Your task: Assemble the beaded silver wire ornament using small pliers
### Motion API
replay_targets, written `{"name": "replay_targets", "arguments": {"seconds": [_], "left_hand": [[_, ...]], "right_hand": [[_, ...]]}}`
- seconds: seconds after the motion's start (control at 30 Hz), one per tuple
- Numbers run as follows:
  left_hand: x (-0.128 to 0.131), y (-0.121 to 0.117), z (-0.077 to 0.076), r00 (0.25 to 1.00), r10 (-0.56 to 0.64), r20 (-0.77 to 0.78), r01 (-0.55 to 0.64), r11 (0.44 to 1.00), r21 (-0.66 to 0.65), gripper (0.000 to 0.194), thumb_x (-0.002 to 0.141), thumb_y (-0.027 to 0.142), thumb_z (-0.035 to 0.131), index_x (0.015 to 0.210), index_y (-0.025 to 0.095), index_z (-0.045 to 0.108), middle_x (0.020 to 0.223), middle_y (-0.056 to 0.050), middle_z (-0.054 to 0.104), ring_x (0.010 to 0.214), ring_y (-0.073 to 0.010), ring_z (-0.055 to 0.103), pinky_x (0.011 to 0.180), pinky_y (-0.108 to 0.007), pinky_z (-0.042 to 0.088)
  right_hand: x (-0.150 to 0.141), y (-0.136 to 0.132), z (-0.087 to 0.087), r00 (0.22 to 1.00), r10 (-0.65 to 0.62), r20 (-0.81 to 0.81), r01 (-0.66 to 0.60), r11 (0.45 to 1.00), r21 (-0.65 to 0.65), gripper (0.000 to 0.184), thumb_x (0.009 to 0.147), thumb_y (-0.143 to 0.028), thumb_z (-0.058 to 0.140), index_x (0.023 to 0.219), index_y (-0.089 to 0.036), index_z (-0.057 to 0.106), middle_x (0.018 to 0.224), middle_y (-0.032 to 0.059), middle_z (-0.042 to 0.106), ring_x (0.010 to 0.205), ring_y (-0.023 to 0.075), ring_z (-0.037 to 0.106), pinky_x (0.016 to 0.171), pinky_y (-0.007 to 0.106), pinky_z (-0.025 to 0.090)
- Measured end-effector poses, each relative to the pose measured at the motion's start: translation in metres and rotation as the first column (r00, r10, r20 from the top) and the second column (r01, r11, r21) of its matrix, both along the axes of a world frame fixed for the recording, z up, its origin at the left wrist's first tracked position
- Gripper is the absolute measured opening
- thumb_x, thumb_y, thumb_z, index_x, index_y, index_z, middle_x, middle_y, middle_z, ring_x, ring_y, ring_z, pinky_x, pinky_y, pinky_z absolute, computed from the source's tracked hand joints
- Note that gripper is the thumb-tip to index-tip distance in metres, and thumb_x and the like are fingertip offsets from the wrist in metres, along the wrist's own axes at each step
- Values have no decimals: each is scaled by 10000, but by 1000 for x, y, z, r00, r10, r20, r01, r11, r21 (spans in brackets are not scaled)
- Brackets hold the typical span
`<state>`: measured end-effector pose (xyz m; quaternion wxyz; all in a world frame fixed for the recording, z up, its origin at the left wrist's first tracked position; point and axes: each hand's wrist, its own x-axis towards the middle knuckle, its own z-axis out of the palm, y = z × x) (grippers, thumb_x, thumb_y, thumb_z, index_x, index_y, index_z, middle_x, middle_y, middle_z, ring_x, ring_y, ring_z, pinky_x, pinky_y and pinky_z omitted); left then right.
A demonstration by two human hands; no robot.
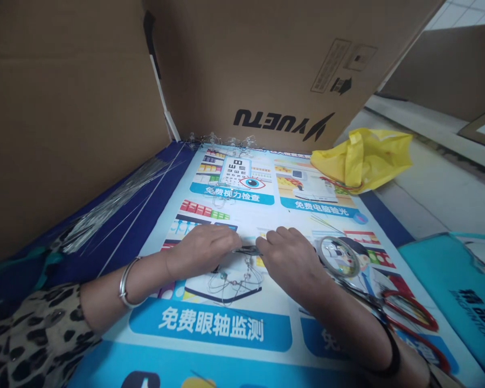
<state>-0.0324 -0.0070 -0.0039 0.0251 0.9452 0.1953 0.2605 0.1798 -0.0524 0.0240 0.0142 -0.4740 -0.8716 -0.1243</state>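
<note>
My left hand [205, 249] and my right hand [291, 260] face each other over the printed sheet, a small gap between them. Both have their fingers curled closed on a short bunch of thin dark wire [248, 250] that spans the gap. Below it hangs or lies a looped wire piece with small clear and greenish beads [234, 281]; whether it is joined to the bunch I cannot tell. Just right of my right hand is a roll of clear tape [339, 257]. Red-handled scissors [411, 312] lie partly behind my right forearm.
A tall cardboard box [242, 64] walls the back and left. Long loose wires [109, 207] lie at the left, near a teal-handled tool [48, 264]. Several beaded wire pieces [222, 141] sit along the box. A yellow bag [364, 159] and a teal bag [448, 291] are at right.
</note>
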Motion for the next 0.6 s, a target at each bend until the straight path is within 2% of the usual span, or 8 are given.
{"name": "replay_targets", "arguments": {"seconds": [0.13,0.33,0.6], "left_hand": [[1,1,-1,1000,-18,-17,19,999,35,197,846,85,374,973,189,483,809,-21,614,706,-133,535,583,-248,410],[4,-1,-2,992,-7,-127,23,992,126,133,858,106,399,888,194,494,727,10,568,647,-129,500,543,-249,370],[6,-5,1,980,25,-199,-22,1000,18,229,796,49,420,956,200,484,753,17,577,671,-127,515,530,-248,338]], "right_hand": [[-1,-3,0,1000,-14,24,14,1000,3,148,808,-117,472,750,-186,589,712,58,580,692,179,453,615,321,218],[-13,-9,13,987,-59,151,68,996,-57,122,767,-104,502,751,-166,606,732,98,606,705,214,496,607,337,248],[-25,-8,25,967,-62,248,104,981,-162,128,766,-88,509,729,-150,615,701,111,619,684,227,521,590,341,267]]}}
